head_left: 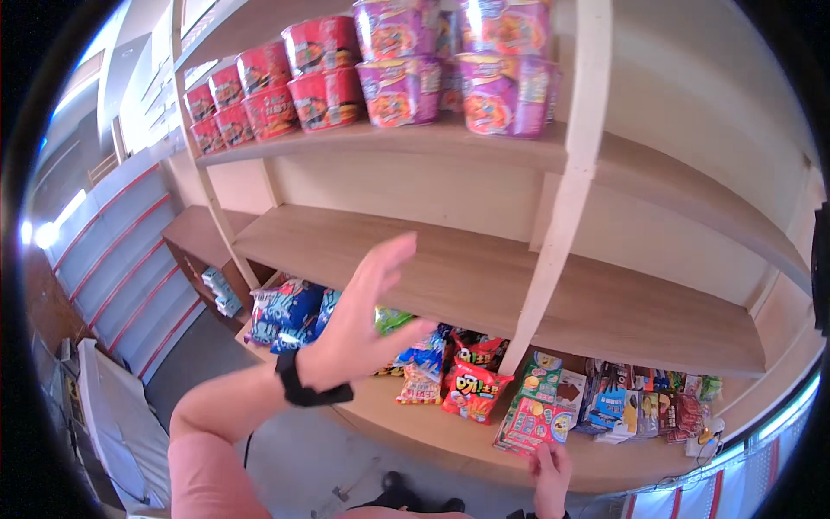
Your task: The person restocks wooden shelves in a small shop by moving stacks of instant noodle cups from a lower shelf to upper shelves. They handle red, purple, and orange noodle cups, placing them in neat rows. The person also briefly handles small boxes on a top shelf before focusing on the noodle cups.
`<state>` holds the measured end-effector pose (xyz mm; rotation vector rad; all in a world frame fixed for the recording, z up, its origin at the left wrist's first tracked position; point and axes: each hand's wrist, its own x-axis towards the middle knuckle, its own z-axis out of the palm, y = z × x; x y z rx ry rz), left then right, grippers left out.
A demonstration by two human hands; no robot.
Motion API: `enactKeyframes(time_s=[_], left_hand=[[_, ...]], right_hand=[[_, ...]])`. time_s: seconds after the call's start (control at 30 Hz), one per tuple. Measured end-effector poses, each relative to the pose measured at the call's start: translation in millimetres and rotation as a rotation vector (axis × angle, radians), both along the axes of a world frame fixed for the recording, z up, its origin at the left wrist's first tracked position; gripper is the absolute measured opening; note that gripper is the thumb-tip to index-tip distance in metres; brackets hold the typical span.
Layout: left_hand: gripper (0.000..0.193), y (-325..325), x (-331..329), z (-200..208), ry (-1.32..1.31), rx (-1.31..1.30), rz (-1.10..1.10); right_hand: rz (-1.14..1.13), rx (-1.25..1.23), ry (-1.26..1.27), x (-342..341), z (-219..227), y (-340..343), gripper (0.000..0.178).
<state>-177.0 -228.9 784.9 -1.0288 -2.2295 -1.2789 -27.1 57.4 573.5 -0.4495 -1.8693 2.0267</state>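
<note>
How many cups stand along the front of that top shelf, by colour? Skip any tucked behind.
Red cups: 8, in four stacks of two
Purple cups: 4, in two stacks of two
Total: 12

Left out: cups partly hidden behind the purple ones, too covered to count.

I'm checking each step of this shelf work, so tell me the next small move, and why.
Probably a light pinch by the right hand on the near corner of the red-and-green box: its fingertips appear right at that corner, though a firm grip cannot be made out, and the left hand is up, open, away from the box.
</note>
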Motion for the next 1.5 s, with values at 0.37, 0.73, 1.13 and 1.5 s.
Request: enactKeyframes(time_s=[0.37, 0.73, 1.13, 1.5], left_hand=[[0.044, -227, 125, -172, -0.415, -0.023, 0.522], [0.04, -429, 228, -283, -0.586, 0.089, 0.948], [0.038, -539, 213, -334, -0.584, 0.051, 1.072], [0.034, -748, 136, -396, -0.836, 0.414, 1.261]], right_hand=[[-0.112, 1.471, 0.819, -169, 202, -114, 0.044], [-0.929, 1.705, 0.623, -285, 242, -161, 0.081], [-1.009, 1.597, 0.777, -288, 230, -209, 0.059], [0.94, 0.55, 0.663, -317, -95, -805, 0.012]])
